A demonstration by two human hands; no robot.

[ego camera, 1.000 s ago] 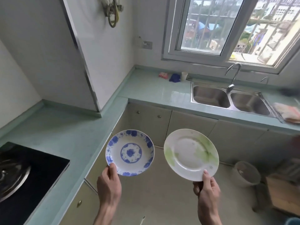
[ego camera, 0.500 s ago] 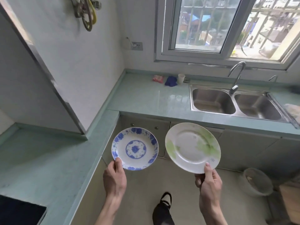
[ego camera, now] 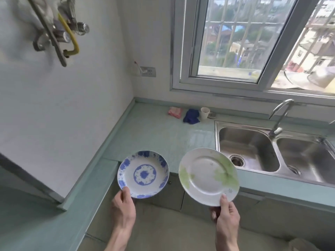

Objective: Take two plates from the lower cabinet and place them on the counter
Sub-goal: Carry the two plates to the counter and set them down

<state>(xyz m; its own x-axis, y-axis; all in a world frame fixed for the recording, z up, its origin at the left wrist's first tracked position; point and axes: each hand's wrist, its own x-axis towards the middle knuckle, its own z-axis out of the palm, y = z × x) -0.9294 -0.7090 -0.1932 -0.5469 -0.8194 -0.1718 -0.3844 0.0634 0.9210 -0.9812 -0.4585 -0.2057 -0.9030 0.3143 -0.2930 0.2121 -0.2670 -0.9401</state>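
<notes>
I see my left hand [ego camera: 123,207] pinching the near rim of the blue plate [ego camera: 143,174], thumb on top, and my right hand [ego camera: 226,217] pinching the near rim of the green plate [ego camera: 208,176] the same way. Both round plates sit in the lower middle of the frame, side by side but apart, tipped up so their faces look at me, held in the air at the front edge of the green bench [ego camera: 159,134]. Behind them, at the right, is the metal sink [ego camera: 272,151] with its tap [ego camera: 280,116], and near the window [ego camera: 235,42] a pink cloth [ego camera: 175,112], a blue cloth [ego camera: 191,116] and a white cup [ego camera: 204,113] rest on the bench.
</notes>
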